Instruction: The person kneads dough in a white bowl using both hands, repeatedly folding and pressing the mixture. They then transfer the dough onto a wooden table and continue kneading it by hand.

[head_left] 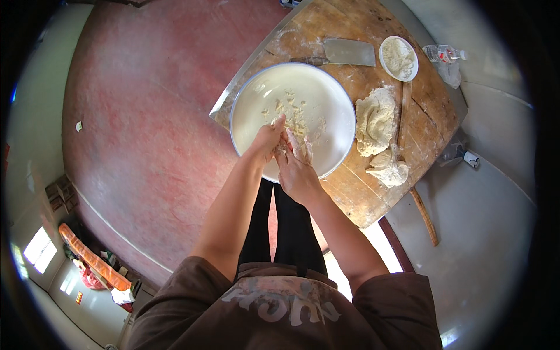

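Note:
A large white basin with a blue rim (337,113) stands at the wooden board's left part, with crumbs of dough (296,120) on its inner surface. Over its near side, my left hand (269,138) touches my right hand (297,168); both have dough stuck to the fingers. Whether anything lies between them is hidden. Right of the basin rest a large lump of dough (375,120) and, touching its near end, a smaller floury piece (388,168). Beyond the basin lies a cleaver (349,51), its handle towards the left.
A white bowl of flour (398,59) is at the board's far right, near a rolling pin (404,113). A clear plastic bottle (442,53) lies past the board (363,197). A wooden stick (425,216) juts from under the table's right side. Reddish floor (144,131) spreads left.

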`<action>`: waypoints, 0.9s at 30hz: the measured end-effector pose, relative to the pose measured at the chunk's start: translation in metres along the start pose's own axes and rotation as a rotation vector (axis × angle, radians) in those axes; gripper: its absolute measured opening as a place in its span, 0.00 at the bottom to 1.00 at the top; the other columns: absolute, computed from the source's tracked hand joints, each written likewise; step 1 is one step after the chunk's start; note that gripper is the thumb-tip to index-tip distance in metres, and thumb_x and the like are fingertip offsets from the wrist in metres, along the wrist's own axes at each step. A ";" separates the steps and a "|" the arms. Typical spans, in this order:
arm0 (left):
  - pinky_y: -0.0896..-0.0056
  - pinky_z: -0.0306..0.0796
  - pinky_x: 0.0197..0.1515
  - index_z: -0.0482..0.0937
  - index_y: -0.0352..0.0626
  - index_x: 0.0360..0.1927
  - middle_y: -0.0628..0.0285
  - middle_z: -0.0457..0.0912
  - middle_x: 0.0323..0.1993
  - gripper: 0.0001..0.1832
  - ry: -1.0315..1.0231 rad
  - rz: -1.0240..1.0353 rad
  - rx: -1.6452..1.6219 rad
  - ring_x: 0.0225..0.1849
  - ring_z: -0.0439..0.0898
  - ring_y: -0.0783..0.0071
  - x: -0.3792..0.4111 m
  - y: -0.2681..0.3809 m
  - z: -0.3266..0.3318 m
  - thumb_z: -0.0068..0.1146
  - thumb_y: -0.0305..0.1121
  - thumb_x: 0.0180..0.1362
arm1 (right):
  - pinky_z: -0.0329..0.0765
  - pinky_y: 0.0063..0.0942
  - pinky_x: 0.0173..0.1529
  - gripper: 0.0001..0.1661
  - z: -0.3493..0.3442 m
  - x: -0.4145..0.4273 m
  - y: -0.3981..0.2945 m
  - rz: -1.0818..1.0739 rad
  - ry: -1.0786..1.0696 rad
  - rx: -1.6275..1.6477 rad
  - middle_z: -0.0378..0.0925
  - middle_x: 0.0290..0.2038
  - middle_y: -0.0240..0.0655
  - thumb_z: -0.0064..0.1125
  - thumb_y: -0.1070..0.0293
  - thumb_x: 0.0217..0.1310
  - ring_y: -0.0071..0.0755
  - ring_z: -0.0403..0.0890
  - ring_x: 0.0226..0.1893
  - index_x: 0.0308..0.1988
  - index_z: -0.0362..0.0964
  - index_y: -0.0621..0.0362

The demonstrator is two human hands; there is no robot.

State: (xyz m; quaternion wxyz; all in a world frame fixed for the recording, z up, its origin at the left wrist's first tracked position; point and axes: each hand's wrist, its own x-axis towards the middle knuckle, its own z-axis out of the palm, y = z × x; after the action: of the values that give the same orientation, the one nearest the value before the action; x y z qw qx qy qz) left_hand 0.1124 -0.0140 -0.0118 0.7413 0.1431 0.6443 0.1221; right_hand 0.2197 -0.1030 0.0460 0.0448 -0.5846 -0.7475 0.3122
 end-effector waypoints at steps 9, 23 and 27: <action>0.71 0.71 0.44 0.76 0.34 0.47 0.58 0.80 0.35 0.17 0.102 0.229 0.273 0.39 0.77 0.73 -0.011 -0.035 0.023 0.47 0.40 0.71 | 0.39 0.60 0.73 0.30 0.017 0.005 0.019 0.112 0.055 0.189 0.50 0.74 0.40 0.45 0.72 0.64 0.54 0.43 0.75 0.66 0.58 0.56; 0.74 0.66 0.18 0.76 0.37 0.37 0.63 0.77 0.24 0.24 -0.121 -0.004 0.147 0.20 0.74 0.77 -0.018 -0.001 0.008 0.45 0.51 0.71 | 0.40 0.42 0.76 0.45 -0.004 -0.005 0.014 0.057 0.062 0.520 0.46 0.75 0.43 0.46 0.86 0.43 0.54 0.43 0.75 0.66 0.62 0.54; 0.70 0.70 0.27 0.74 0.36 0.37 0.60 0.78 0.27 0.18 -0.033 0.195 0.082 0.27 0.77 0.74 -0.019 -0.024 0.020 0.48 0.44 0.70 | 0.42 0.48 0.76 0.36 -0.003 0.000 0.035 0.056 -0.088 0.378 0.50 0.74 0.33 0.46 0.79 0.54 0.52 0.48 0.74 0.64 0.66 0.47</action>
State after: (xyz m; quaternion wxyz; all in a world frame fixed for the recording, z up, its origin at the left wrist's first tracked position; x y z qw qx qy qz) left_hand 0.1293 -0.0443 -0.0012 0.7298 0.2374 0.6196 0.1648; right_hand 0.2509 -0.0978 0.0306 0.1123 -0.5720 -0.6602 0.4736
